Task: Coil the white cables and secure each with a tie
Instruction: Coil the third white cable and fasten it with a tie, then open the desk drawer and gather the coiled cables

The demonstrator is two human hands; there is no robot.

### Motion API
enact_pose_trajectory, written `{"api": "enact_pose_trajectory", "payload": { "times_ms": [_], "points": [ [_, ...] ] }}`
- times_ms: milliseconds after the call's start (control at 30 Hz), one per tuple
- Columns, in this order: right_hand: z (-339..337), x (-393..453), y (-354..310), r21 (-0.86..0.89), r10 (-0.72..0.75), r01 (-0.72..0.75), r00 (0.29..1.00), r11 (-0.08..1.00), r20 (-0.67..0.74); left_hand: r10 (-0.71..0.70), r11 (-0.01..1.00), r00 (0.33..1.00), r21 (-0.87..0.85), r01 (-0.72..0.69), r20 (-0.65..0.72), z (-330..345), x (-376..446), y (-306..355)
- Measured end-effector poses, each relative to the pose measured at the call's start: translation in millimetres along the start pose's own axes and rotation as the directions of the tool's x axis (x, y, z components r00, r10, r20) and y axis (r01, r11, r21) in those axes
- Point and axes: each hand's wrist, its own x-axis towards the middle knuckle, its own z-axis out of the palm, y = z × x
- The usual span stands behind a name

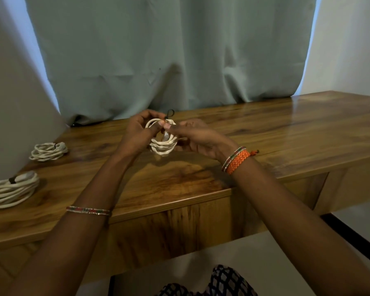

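A coiled white cable [162, 146] is held upright above the wooden table [286, 129], between both hands. My left hand [140, 131] grips the coil's left side, with thumb and fingers pinched at its top. My right hand [192, 135] pinches the top of the coil beside the left thumb. A thin black tie [170, 113] sticks up as a small loop just above the pinching fingertips. Whether it is closed round the coil is hidden by the fingers.
Two more white cable coils, each with a dark tie, lie on the table's left: a small coil [48, 151] farther back and a larger coil [11, 190] at the left edge. A grey-green curtain [169, 50] hangs behind the table.
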Motion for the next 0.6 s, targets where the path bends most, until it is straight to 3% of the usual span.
{"api": "enact_pose_trajectory", "payload": {
  "times_ms": [100,200,300,400,600],
  "points": [
    [20,22,-3,0.042,0.035,-0.035,0.999,0.999,0.017,-0.048,0.988,0.997,0.146,0.056,-0.053,-30,-5,4],
    [52,52,-11,0.096,0.088,-0.091,0.995,0.991,0.035,0.047,0.918,0.951,0.39,0.08,-0.305,-94,-8,3],
    [90,83,-16,0.081,0.139,-0.138,0.99,0.987,0.0,0.075,0.899,0.879,0.414,0.145,-0.471,-164,-16,2],
    [126,119,-8,0.061,0.199,-0.196,0.978,0.979,-0.062,0.053,0.856,0.88,0.476,0.203,-0.471,-200,-26,-6],
    [185,143,16,-0.087,0.324,-0.319,0.945,0.944,0.049,-0.006,0.826,0.916,0.515,0.231,-0.401,-218,-33,-29]
  ]
}}
